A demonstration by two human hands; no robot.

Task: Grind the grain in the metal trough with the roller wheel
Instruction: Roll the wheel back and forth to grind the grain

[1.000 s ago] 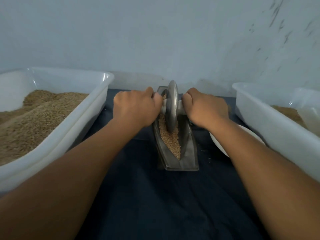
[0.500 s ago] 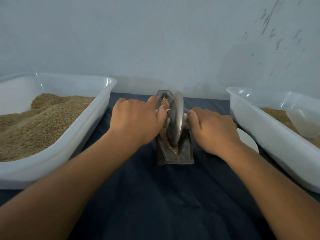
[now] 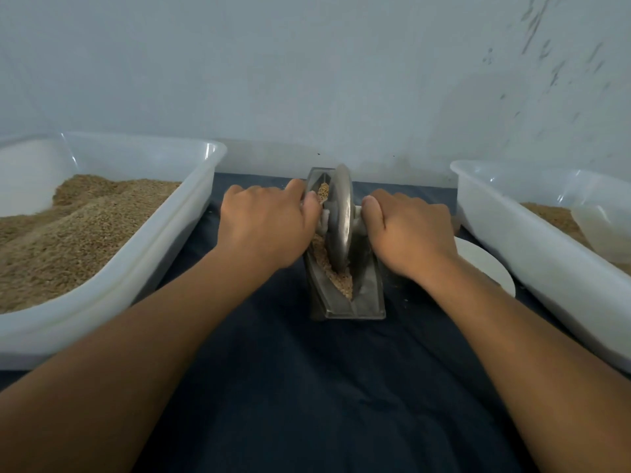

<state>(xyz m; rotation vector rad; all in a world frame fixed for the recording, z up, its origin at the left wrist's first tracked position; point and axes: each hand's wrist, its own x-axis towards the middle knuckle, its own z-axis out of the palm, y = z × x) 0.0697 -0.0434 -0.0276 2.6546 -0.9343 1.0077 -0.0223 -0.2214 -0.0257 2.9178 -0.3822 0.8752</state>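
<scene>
A narrow metal trough lies lengthwise on the dark cloth, its near end towards me. Brown grain lies along its groove. A metal roller wheel stands upright in the trough, around its middle. My left hand grips the wheel's axle handle on the left side. My right hand grips the handle on the right side. Both handles are mostly hidden under my fingers.
A large white plastic tub of grain stands at the left. Another white tub with grain and a scoop stands at the right. A white plate lies between the trough and the right tub. The wall rises just behind.
The wheel rolled towards me along the trough half a second ago, then away again towards the middle. Both hands moved with it, keeping their grip.
</scene>
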